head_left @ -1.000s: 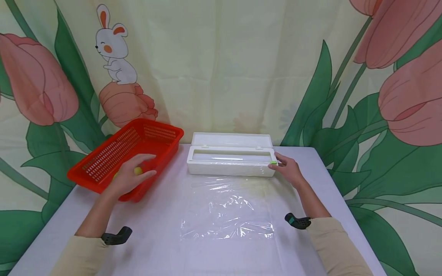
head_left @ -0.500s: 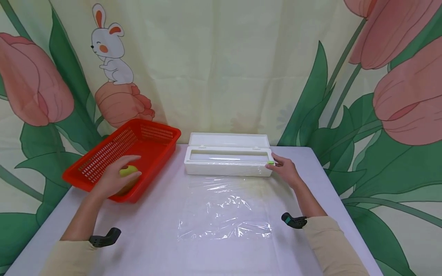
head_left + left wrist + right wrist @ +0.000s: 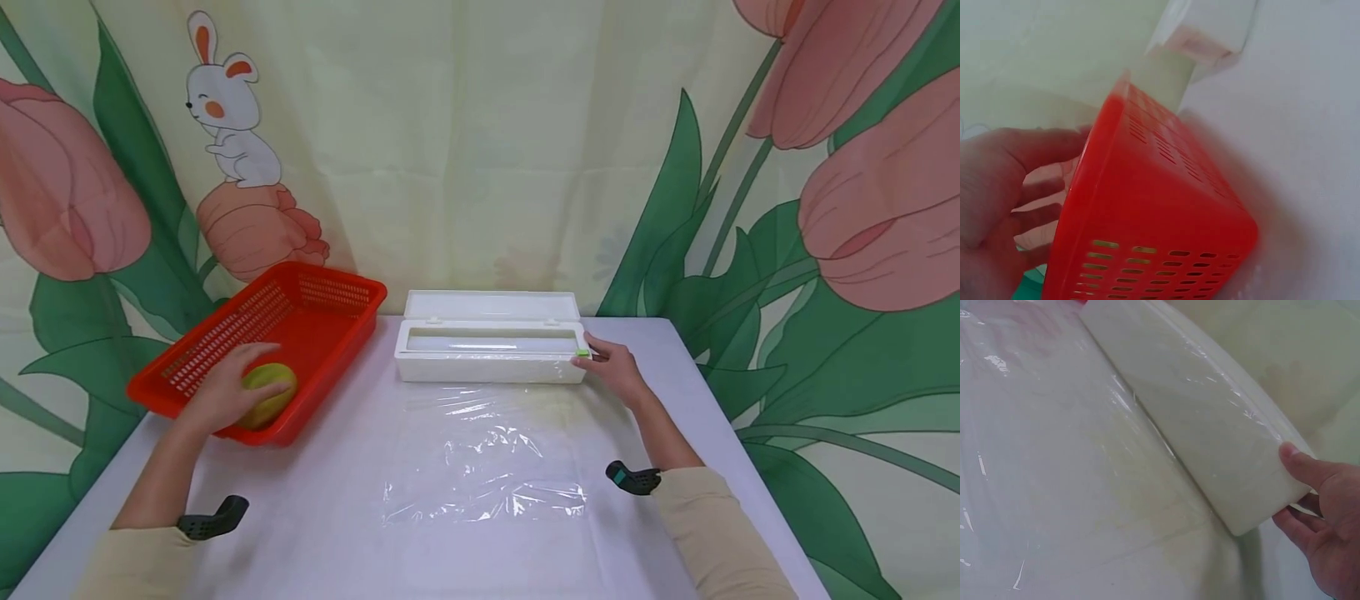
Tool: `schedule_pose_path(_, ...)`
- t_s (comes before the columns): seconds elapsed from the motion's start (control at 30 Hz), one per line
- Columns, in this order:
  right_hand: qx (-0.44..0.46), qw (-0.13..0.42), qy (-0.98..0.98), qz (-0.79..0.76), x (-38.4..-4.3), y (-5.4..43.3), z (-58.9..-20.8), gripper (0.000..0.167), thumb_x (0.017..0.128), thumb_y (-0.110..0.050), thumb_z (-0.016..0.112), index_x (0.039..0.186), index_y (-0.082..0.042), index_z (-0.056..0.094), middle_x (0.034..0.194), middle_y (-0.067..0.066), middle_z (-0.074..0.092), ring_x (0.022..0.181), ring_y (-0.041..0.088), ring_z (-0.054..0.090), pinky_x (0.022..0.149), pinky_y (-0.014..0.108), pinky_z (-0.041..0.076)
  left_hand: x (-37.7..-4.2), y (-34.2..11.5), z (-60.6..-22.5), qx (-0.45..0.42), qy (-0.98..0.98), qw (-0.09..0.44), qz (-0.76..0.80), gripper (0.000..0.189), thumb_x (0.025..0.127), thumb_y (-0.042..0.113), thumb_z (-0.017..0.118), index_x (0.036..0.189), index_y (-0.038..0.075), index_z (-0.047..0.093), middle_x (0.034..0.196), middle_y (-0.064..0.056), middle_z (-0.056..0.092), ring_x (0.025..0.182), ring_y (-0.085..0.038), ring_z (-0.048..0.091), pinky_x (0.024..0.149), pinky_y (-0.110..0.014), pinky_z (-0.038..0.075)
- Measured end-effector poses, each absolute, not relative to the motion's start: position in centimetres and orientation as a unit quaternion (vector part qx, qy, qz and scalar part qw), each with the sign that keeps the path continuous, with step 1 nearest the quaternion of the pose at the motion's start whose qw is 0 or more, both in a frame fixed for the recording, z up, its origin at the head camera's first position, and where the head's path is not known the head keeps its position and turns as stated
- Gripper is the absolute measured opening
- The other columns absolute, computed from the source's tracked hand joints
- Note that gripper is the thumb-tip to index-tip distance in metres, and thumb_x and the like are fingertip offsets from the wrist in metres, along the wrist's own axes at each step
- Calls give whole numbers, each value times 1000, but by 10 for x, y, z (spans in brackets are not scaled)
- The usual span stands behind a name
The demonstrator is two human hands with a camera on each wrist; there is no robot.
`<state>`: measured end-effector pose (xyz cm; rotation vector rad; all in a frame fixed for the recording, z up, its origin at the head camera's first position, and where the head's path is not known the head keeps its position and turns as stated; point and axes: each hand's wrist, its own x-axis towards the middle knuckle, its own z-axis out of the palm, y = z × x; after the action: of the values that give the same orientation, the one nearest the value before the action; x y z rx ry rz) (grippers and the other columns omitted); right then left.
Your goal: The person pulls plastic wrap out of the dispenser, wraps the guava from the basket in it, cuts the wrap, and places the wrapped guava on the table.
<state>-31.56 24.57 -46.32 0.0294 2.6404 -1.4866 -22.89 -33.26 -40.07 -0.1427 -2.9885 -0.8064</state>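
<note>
In the head view my left hand (image 3: 228,387) reaches into the near end of a red plastic basket (image 3: 330,383), thumb and fingers spread beside a round yellow-green fruit (image 3: 273,398). The basket wall hides the fruit in the left wrist view, where the fingers of my left hand (image 3: 997,200) show behind the red rim. My right hand (image 3: 615,368) grips the right end of a white cling film dispenser (image 3: 487,369), thumb on its front top corner by a green slider (image 3: 582,353). Its lid (image 3: 491,305) stands up at the back.
A sheet of clear cling film (image 3: 487,458) runs from the dispenser toward me over the white-covered table (image 3: 322,517). Behind the table hangs a curtain (image 3: 450,150) printed with tulips and a rabbit.
My left hand has moved left and toward me inside the basket, and more of the fruit now shows beside it. My right hand keeps its grip on the dispenser. The head view has shifted slightly.
</note>
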Motion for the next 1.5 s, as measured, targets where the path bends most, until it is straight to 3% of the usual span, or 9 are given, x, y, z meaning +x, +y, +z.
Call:
schedule_pose_path(0.17,4,56,870,-490,-317,244,-463,78,88,-34,69,150,-15,27,158,9,27,138,35,41,110,48,41,-232,-338,-405,-32,-967,10,-252,86,81,40,75,147,3,33,143,-30,33,120,-47,35,83,-62,51)
schedule_pose_path(0.5,12,57,872,-485,-314,242,-462,77,89,-33,69,151,-15,27,158,10,27,139,35,40,110,47,40,-238,-344,-414,-8,-967,-46,-250,109,73,50,78,151,1,20,147,-33,26,126,-51,29,91,-67,46)
schedule_pose_path(1.0,16,57,870,-489,-315,245,-466,78,88,-35,69,151,-16,26,158,10,27,138,35,41,110,48,40,-237,-342,-417,2,-968,-64,-241,103,70,42,82,145,-4,29,139,-33,32,115,-48,36,83,-58,53)
schedule_pose_path(1.23,10,57,870,-490,-315,246,-466,79,88,-37,69,151,-16,26,158,11,26,139,36,39,110,49,39,-239,-342,-421,8,-971,-64,-232,100,69,36,84,144,-4,32,136,-32,38,114,-48,38,85,-61,50)
schedule_pose_path(1.5,17,55,870,-490,-314,244,-464,78,89,-35,69,151,-17,26,158,10,26,139,35,40,110,48,40,-239,-343,-420,-2,-972,-62,-227,90,76,32,80,145,-1,33,137,-32,39,116,-49,38,89,-65,47)
